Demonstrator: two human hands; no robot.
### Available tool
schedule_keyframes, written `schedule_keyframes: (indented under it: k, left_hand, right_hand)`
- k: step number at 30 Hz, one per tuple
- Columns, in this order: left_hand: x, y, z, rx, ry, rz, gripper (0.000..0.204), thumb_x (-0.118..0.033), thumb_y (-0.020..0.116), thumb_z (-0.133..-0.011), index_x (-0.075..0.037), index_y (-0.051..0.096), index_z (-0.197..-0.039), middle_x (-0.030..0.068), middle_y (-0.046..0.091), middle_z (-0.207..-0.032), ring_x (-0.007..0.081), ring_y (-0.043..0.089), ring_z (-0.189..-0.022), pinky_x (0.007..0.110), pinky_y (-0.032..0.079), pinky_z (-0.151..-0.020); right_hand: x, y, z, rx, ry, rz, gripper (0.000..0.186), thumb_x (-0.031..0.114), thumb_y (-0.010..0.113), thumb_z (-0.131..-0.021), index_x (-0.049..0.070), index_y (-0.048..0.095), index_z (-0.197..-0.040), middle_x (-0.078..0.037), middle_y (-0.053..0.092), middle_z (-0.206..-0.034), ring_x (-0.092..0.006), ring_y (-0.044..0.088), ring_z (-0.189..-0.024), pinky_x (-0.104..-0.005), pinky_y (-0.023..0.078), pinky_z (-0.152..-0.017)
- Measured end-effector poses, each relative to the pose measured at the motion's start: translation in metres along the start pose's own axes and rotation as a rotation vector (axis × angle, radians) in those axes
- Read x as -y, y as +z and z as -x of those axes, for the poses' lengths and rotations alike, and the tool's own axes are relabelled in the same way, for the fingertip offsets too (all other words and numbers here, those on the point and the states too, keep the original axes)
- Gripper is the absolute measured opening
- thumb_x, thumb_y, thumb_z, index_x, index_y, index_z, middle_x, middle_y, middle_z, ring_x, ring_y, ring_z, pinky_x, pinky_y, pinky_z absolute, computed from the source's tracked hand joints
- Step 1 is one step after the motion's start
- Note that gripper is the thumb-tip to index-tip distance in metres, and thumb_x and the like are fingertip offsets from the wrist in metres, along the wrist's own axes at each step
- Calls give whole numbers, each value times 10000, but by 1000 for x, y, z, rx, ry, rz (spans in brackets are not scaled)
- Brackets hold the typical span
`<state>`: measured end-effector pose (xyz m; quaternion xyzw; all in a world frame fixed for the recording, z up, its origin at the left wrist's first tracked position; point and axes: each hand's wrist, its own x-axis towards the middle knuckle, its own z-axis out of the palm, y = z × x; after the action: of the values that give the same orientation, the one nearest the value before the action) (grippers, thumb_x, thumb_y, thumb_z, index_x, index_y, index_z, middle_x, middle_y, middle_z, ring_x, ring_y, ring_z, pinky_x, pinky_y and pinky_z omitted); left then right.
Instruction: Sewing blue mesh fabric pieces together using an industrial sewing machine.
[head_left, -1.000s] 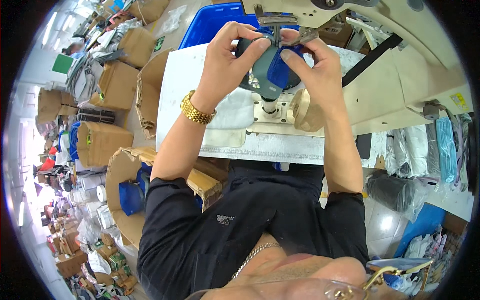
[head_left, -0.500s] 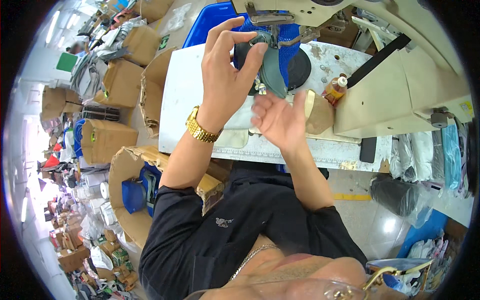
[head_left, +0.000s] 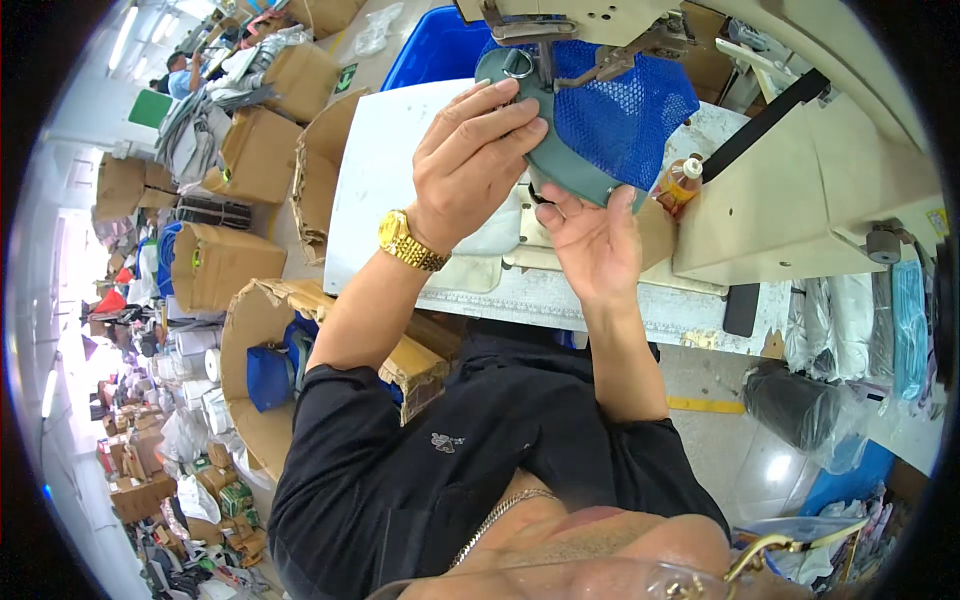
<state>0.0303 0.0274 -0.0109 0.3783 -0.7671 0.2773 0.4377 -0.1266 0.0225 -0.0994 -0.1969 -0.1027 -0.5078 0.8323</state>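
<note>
A blue mesh piece (head_left: 625, 120) with a curved grey-green panel (head_left: 565, 165) along its side lies under the needle and presser foot of a sewing machine (head_left: 546, 68). A metal D-ring (head_left: 517, 65) sits at the panel's far end. My left hand (head_left: 478, 160) rests on the panel's left edge, fingers stretched out and side by side. At the near corner my right hand (head_left: 598, 240) pinches the panel, thumb on top and fingers partly hidden beneath. Whether stitching joins panel and mesh there cannot be made out.
A small bottle (head_left: 680, 183) of amber liquid stands beside the machine's body (head_left: 800, 200). Behind the white worktable (head_left: 375, 180) is a blue bin (head_left: 430, 50). Open cardboard boxes (head_left: 245, 340) crowd the left side. Farther off, a person (head_left: 183, 75) is visible.
The mesh has spread out to the right and the panel has swung round with it. My left fingers have flattened onto the panel; my right hand has taken hold of its near corner.
</note>
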Motion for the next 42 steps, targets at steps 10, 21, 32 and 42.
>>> schedule_keyframes:
  k: [10,21,32,42]
  left_hand:
    - [10,9,-8,-56,-32,46,284,45,725,-653,-39,737,-924,73,694,-1017,271,647,-1047,375,542,-882]
    - [2,7,-8,-36,-47,30,288,26,740,-654,-43,740,-934,74,679,-995,261,644,-995,354,553,-846]
    - [5,11,-5,-58,-32,49,275,23,755,-643,-64,743,-904,64,677,-999,255,650,-1013,341,570,-844]
    - [6,15,-7,-64,-26,20,254,32,739,-658,-49,726,-898,68,676,-998,258,649,-996,344,559,-847]
  right_hand:
    - [6,5,-12,-11,-76,137,437,357,410,-1034,11,521,-1276,-168,628,-1217,-310,635,-1078,-401,519,-876]
    - [4,4,-18,-41,-127,192,402,345,432,-1029,37,530,-1267,-160,639,-1179,-285,648,-1038,-391,526,-840]
    - [25,-14,-24,-122,5,-381,423,376,491,-998,78,537,-1295,-100,629,-1241,-243,594,-1127,-392,490,-913]
    - [37,-49,-10,-131,27,-184,421,344,559,-964,124,534,-1323,-68,568,-1347,-236,565,-1184,-401,465,-961]
